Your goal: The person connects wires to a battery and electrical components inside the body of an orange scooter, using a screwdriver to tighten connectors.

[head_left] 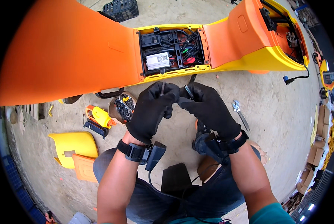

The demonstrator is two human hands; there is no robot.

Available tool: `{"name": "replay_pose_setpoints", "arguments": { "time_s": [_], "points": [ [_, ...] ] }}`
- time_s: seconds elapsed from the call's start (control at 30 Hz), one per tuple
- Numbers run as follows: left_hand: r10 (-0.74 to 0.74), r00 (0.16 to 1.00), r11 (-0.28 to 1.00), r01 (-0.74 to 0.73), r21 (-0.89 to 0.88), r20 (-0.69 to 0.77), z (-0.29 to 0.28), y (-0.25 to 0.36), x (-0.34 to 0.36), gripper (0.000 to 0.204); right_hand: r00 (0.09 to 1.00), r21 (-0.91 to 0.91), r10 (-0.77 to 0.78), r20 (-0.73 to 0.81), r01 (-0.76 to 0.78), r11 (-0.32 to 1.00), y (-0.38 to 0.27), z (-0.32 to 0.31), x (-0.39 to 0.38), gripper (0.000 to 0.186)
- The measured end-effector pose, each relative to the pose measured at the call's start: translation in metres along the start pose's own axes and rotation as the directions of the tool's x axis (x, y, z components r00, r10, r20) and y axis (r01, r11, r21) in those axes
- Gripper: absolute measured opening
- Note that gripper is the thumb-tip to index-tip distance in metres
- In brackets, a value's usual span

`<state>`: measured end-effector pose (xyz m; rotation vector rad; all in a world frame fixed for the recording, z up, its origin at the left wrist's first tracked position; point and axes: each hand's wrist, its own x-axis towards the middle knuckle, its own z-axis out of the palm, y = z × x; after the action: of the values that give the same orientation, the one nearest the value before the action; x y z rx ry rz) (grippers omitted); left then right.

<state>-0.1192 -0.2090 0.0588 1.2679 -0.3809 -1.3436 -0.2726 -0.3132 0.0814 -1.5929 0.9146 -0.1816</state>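
My left hand (152, 108), in a black glove, is closed with a thin dark rod (162, 89) showing between thumb and fingers; its exact kind is hard to tell. My right hand (211, 108), gloved the same way, pinches a small silvery metal piece (188, 91), mostly covered by the fingers. The fingertips of both hands meet just in front of an orange and yellow vehicle body (234, 41). Its open compartment (207, 48) holds a silver box (157, 61), tangled black cables and red and green connectors.
An adjustable wrench (241, 115) lies on the floor at right. At left are a container of bolts (123, 108), a yellow-orange tool (100, 115), a yellow panel (81, 143) and an orange panel (85, 167). A cable with a blue plug (287, 80) hangs from the body. A black crate (120, 10) stands behind.
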Motion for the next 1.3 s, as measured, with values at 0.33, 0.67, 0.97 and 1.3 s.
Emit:
{"name": "replay_pose_setpoints", "arguments": {
  "time_s": [0.33,0.67,0.97,1.3],
  "points": [
    [0.022,0.992,0.984,-0.042,-0.173,-0.121,-0.015,0.003,0.007,0.023,0.978,-0.093,-0.205,-0.050,0.199,0.975,0.018,0.007,0.002,0.020],
    [0.018,0.987,0.996,-0.031,-0.083,-0.158,-0.011,0.007,0.007,0.024,0.973,-0.196,-0.229,-0.015,0.221,0.955,0.013,0.002,0.002,0.026],
    [0.043,0.983,0.998,-0.050,-0.036,-0.178,-0.008,0.008,0.005,0.018,0.970,-0.111,-0.220,-0.104,0.208,0.972,0.013,0.007,-0.001,0.014],
    [0.029,0.988,0.999,-0.026,0.024,-0.155,-0.004,0.008,0.003,0.017,0.968,-0.179,-0.244,-0.055,0.231,0.956,0.012,0.003,-0.002,0.016]
  ]
}}
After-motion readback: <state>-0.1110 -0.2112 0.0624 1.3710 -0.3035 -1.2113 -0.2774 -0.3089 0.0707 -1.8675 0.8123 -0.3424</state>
